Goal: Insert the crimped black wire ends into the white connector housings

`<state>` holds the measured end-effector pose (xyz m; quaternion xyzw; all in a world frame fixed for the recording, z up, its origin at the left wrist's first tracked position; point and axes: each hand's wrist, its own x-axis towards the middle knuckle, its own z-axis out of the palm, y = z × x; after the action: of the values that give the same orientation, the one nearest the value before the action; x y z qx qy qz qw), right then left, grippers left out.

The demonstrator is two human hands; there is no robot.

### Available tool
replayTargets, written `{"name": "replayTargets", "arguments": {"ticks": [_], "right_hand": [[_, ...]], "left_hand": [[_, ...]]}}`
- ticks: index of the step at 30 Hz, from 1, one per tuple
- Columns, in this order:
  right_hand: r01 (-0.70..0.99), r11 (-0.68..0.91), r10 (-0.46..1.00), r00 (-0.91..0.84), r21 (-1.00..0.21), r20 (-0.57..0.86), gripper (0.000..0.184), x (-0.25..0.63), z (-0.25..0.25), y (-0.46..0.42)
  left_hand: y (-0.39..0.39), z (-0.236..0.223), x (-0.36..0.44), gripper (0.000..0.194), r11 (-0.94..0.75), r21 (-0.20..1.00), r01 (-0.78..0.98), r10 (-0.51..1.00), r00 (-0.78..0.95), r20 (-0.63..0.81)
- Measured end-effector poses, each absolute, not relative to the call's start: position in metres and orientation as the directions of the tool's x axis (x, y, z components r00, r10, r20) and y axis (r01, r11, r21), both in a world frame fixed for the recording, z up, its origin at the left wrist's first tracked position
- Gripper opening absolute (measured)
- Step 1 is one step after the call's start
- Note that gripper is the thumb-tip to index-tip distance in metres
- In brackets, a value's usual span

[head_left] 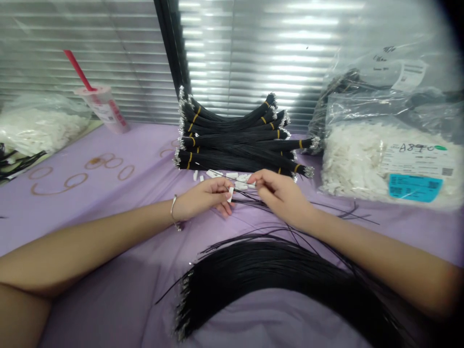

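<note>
Two bare hands are working close together just in front of a stack of black wire bundles. The left hand (205,198) is curling its fingers (224,209) inward, with the thumb and forefinger pinching a small white connector housing (230,194). The right hand (281,195) is pressing its thumb and forefinger together on thin black wires (250,199), which are running from just beside that housing down toward a large fanned bundle of loose black wires (261,275) near the person's body. The exact grip on each wire is too small to tell. A metal bracelet (174,212) is circling the left wrist.

More white housings (239,178) are lying in a small scatter touching the front of the stack (235,142), whose bundles are bound with yellow tape (299,169) and are resting on a lilac tablecloth (137,150). Several loose rubber bands (76,181) are lying to the left.

On the right, a clear plastic bag of white connectors (362,162) is carrying a white label (416,162) with "A890" printed large, though the last digits are slightly unclear, beside a QR code. A blue sticker (415,187) is showing print too small to read. Behind the stack, a plastic cup (103,108) is holding a red straw (78,70).
</note>
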<state>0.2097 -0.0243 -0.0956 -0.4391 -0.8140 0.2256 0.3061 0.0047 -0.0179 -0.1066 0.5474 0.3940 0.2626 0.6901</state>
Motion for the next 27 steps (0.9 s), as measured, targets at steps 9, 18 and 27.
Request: {"name": "replayTargets", "arguments": {"ticks": [9, 18, 27], "right_hand": [[0.583, 0.55, 0.832, -0.442, -0.598, 0.334, 0.019, 0.215, -0.101, -0.017], [0.465, 0.69, 0.707, -0.597, -0.555, 0.379, 0.022, 0.216, -0.112, -0.01], [0.551, 0.724, 0.686, -0.643, -0.416, 0.341, 0.016, 0.212, -0.111, -0.014]], "left_hand": [[-0.013, -0.111, 0.002, 0.009, 0.362, 0.927, -0.099, 0.803, 0.539, -0.256], [-0.012, -0.11, 0.003, 0.016, 0.369, 0.913, -0.175, 0.826, 0.513, -0.235], [-0.016, -0.111, 0.003, 0.027, 0.26, 0.966, 0.006, 0.83, 0.509, -0.227]]}}
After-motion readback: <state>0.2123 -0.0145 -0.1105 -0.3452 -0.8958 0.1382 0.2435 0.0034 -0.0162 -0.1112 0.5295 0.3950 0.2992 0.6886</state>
